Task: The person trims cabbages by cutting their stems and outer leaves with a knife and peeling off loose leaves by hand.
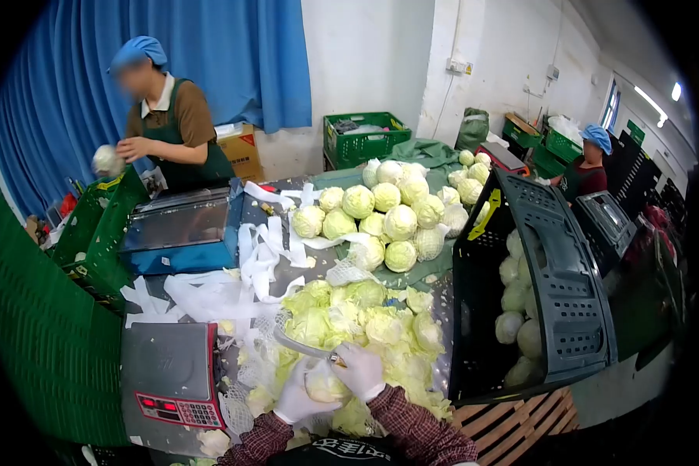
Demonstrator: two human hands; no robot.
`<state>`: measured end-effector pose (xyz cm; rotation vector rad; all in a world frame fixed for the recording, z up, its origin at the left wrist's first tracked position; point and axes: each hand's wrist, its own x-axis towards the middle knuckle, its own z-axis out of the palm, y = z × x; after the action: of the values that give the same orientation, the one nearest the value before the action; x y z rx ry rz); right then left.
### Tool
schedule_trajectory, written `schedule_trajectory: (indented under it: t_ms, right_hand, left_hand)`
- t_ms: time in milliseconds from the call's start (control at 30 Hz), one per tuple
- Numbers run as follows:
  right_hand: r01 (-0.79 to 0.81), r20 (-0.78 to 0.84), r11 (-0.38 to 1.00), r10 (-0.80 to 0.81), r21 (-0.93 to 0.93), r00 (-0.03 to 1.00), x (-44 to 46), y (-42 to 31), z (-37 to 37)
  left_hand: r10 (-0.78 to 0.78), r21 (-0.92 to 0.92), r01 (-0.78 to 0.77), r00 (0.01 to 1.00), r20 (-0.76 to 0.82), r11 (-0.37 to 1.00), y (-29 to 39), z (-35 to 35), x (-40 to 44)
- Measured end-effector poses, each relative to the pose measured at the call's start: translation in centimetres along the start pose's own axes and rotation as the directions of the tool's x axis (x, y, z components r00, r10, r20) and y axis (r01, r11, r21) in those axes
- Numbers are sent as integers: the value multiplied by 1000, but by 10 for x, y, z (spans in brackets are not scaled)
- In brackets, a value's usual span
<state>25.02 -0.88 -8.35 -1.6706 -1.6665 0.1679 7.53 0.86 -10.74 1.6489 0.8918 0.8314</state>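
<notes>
My left hand [301, 398], in a white glove, is closed around the side of a pale cabbage [325, 385] at the table's front. My right hand [360, 370], also gloved, grips a knife [301, 346] by its handle. The curved blade points left, just above the cabbage; whether it touches is unclear. Loose cabbage leaves [318, 321] lie heaped beyond and beside both hands. Farther back, a pile of whole cabbages [400, 223] rests on green cloth, some of them in white foam netting.
A digital scale [169, 361] stands at left, near white foam strips [264, 260]. At right, a black crate [571, 287] holds several cabbages. One co-worker [175, 124] holds a cabbage [107, 161] behind a blue machine [182, 233]; another person [590, 163] is at far right.
</notes>
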Motion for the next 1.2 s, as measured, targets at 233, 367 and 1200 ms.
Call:
schedule_trajectory:
  t_ms: [233,367,1200]
  right_hand:
    - [-594,419,490,427,638,801,-1,36,10]
    - [-129,279,990,108,58,954,-17,12,-10]
    - [-347,464,-406,236,845,854,44,29,-70]
  left_hand:
    - [-35,65,29,995,94,997,-12,0,0]
    - [-273,-413,377,918,289,829,31,3,7]
    - [-216,-974,167,967,132,153,-37,-19,-30]
